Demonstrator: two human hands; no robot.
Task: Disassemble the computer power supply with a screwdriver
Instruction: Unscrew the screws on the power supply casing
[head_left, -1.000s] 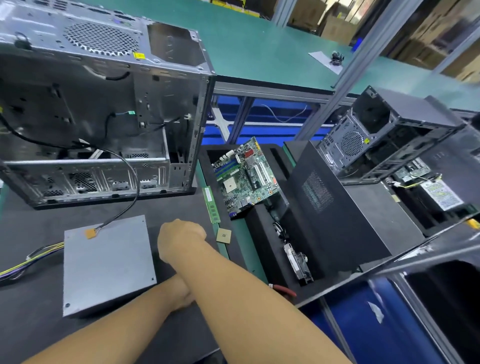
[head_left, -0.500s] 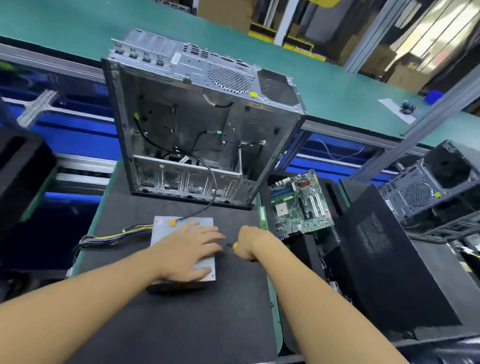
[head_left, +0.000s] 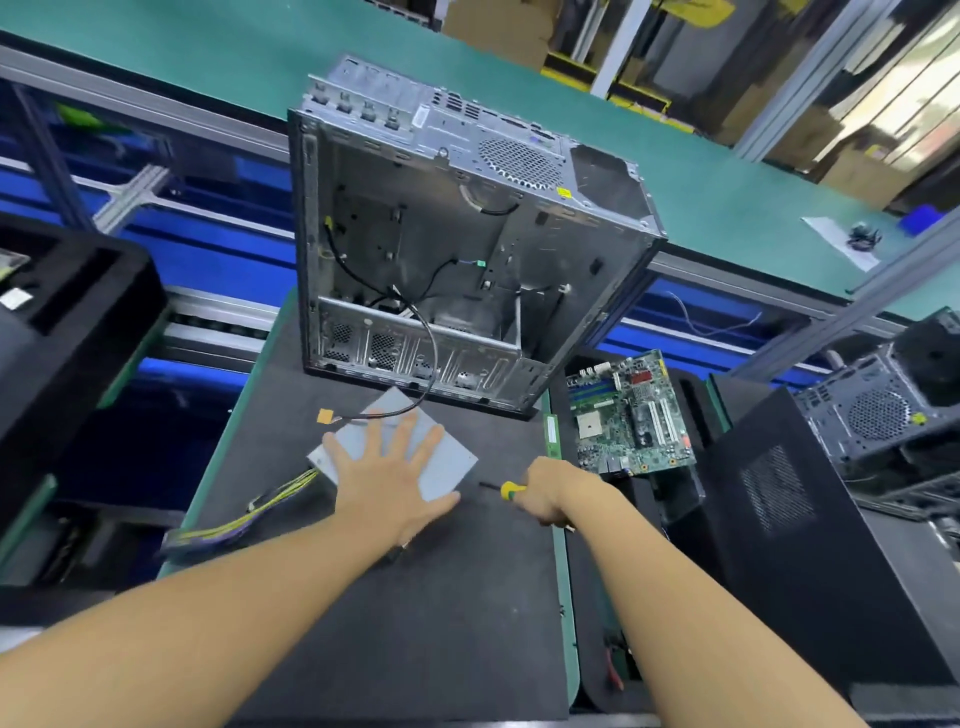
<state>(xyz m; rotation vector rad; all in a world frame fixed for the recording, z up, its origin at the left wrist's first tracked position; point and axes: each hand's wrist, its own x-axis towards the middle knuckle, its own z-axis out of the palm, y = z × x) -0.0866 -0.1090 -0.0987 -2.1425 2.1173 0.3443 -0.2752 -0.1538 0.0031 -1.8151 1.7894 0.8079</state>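
Mid-frame, the flat left grip (head_left: 387, 488) presses the grey metal power supply box (head_left: 451, 461) (probably stiff, heavy; hold its edges), while the right grip (head_left: 548, 492) clasps a yellow-handled screwdriver (head_left: 508, 489).

the white label (head_left: 420, 118) and yellow sticker (head_left: 563, 193) on the computer case (head_left: 467, 249) are too blurred to read.

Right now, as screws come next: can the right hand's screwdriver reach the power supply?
Probably yes: the right hand holds the screwdriver, tip aimed at the power supply, nothing between; left hand rests on top.
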